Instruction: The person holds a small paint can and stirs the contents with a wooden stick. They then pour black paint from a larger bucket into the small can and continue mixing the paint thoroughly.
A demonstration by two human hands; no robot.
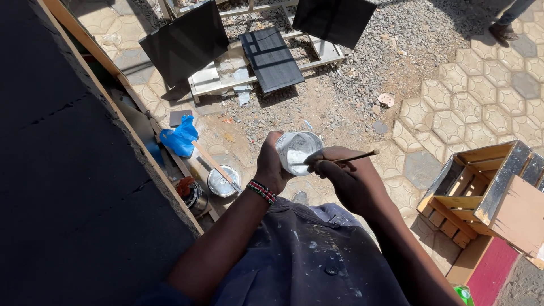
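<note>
My left hand [271, 164] grips a small white cup of white paint [297, 152], held in front of my chest. My right hand [345, 173] holds a thin wooden-handled brush [356, 157] whose tip dips into the cup. A beaded bracelet [261, 191] circles my left wrist. My paint-spattered grey shirt fills the lower middle of the view.
A large black painted board [62, 170] stands at my left. On the ground below lie an open paint tin [222, 181], a stick, a blue plastic bag [179, 137] and black panels on a metal frame [266, 56]. A wooden crate [481, 190] sits at right. Another person's foot [501, 31] shows top right.
</note>
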